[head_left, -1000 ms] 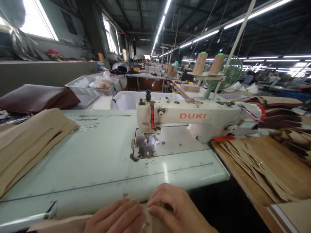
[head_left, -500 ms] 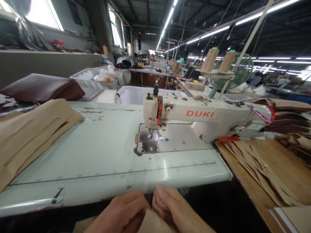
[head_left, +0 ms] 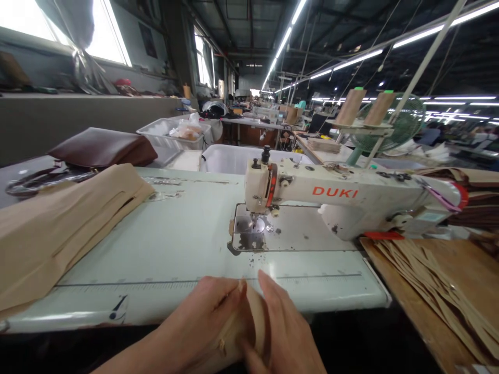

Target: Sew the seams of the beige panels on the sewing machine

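A tan piece of leather or fabric (head_left: 257, 311) is bent into a curve between my hands at the table's front edge. My left hand (head_left: 202, 314) pinches its upper left edge between thumb and fingers. On the other side my right hand (head_left: 290, 324) grips it, fingers stretched along the outside and thumb across the inner face. The lower part of the piece is hidden by my hands and the frame's edge. Beyond them stands a white sewing machine (head_left: 335, 195) marked DUKI, with bare metal plate under its needle (head_left: 253, 223).
Stacked tan pieces (head_left: 78, 223) lie on the left of the pale green table (head_left: 175, 234), which has a printed ruler line. A dark brown leather item (head_left: 105, 148) sits behind them. At right, tan strips (head_left: 429, 280) rest on a wooden board (head_left: 463, 265). Two thread cones (head_left: 351, 106) stand behind the machine.
Both hands have come up and forward over the table edge with the tan piece, which now shows more. The right fingers have straightened along it. The view has shifted left.
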A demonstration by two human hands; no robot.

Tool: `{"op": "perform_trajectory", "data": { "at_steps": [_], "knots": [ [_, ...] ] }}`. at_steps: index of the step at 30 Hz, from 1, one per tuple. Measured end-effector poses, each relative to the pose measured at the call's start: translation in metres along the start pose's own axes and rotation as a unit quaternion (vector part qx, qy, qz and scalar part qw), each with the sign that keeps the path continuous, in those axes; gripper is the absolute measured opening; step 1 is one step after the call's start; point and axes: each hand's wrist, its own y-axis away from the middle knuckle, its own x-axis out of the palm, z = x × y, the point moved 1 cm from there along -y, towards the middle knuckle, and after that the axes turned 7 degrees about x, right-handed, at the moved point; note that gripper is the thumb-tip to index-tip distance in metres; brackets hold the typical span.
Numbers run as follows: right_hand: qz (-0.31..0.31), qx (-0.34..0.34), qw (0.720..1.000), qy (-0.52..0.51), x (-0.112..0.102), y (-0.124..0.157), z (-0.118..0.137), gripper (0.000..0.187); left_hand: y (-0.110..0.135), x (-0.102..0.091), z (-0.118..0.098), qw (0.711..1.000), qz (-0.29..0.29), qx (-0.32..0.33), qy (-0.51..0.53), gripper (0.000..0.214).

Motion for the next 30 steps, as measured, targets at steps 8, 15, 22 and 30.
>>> {"op": "perform_trajectory", "data": {
  "at_steps": [8, 15, 22, 30],
  "knots": [
    [0.114, 0.212, 0.94, -0.241, -0.011, -0.024, -0.004, 0.048, 0.005, 0.004, 0.01, 0.999, 0.032, -0.011, 0.025, 0.047],
    [0.103, 0.225, 0.922, -0.296, -0.009, -0.023, -0.009, 0.047, 0.001, 0.002, 0.014, 0.995, 0.052, -0.058, 0.054, 0.051],
    [0.087, 0.237, 0.914, -0.317, -0.011, -0.021, -0.015, 0.049, 0.001, -0.003, 0.009, 0.987, 0.11, -0.064, 0.099, 0.043],
    [0.079, 0.229, 0.905, -0.349, -0.011, -0.019, -0.019, 0.051, -0.004, -0.002, 0.001, 0.99, 0.108, -0.076, 0.057, 0.04]
  ]
}}
